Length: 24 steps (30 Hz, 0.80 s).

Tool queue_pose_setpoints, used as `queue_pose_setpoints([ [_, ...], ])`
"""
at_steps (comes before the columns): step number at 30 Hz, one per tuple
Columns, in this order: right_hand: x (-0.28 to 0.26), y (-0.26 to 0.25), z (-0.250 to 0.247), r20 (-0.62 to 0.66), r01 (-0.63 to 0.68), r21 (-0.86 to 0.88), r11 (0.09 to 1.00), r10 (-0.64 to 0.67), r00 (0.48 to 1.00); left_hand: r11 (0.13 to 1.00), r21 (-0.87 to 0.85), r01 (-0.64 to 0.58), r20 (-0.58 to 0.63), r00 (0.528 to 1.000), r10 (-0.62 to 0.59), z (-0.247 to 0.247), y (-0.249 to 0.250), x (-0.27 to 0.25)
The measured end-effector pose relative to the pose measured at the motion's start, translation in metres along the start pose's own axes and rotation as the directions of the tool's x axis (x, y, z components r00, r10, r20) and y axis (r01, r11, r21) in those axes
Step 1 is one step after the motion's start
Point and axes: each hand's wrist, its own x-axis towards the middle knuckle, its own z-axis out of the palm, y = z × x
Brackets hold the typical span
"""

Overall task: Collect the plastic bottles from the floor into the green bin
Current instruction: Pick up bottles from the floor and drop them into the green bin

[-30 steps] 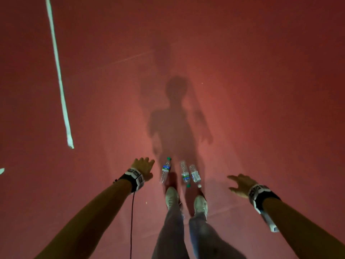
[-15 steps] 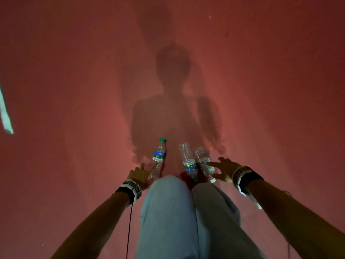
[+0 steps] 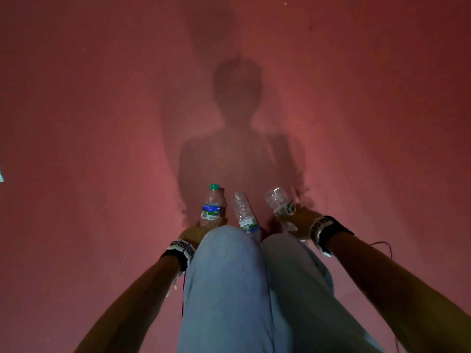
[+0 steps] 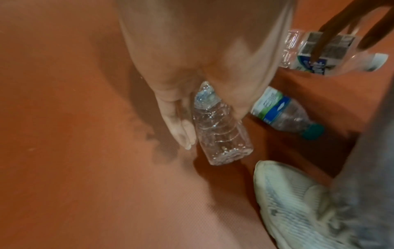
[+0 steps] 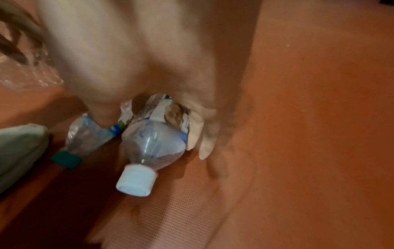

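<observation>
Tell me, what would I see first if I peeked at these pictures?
Probably the big dark shadow of the person stretched across the red floor. Right below it, the left hand grips a green-capped bottle and the right hand grips a white-capped bottle. A third bottle lies on the floor between them, just past the person's knees.

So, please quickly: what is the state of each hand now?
Left hand: closed around the green-capped bottle, gripping its lower end.
Right hand: closed around the white-capped bottle.
</observation>
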Motion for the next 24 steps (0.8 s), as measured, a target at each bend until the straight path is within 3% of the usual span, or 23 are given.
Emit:
queue_pose_setpoints([
  [2, -0.04, 0.001, -0.02, -0.085, 0.006, -0.044, 0.999, -0.01, 0.996, 0.973, 0.207, -0.097, 0.044, 0.995, 0.09, -0.009, 0.007, -0.037],
  [4, -0.087, -0.003, -0.043, -0.143, -0.023, -0.033, 0.999, 0.018, 0.99, 0.912, 0.388, -0.136, -0.026, 0.987, 0.158, -0.022, 0.003, -0.071],
  [7, -0.174, -0.014, -0.081, -0.215, -0.085, 0.07, 0.994, 0.099, 0.972, 0.862, 0.467, -0.198, -0.072, 0.963, 0.26, -0.052, 0.016, -0.145],
  [10, -0.271, -0.03, -0.115, -0.286, -0.131, 0.349, 0.928, 0.239, 0.928, 0.844, 0.494, -0.209, -0.117, 0.946, 0.303, -0.092, 0.053, -0.243],
  [13, -0.366, -0.052, -0.149, -0.335, -0.086, 0.673, 0.735, 0.407, 0.85, 0.826, 0.5, -0.261, -0.131, 0.92, 0.37, -0.128, 0.105, -0.336],
  [16, -0.454, -0.076, -0.18, -0.365, 0.067, 0.871, 0.487, 0.548, 0.753, 0.839, 0.414, -0.353, -0.136, 0.887, 0.441, -0.157, 0.173, -0.422],
  [20, -0.56, -0.09, -0.205, -0.41, 0.332, 0.909, 0.251, 0.68, 0.608, 0.759, 0.293, -0.581, -0.188, 0.743, 0.642, -0.168, 0.269, -0.52],
  [24, -0.652, -0.084, -0.212, -0.415, 0.553, 0.824, 0.121, 0.795, 0.443, 0.649, 0.267, -0.712, -0.194, 0.62, 0.76, -0.144, 0.354, -0.583],
])
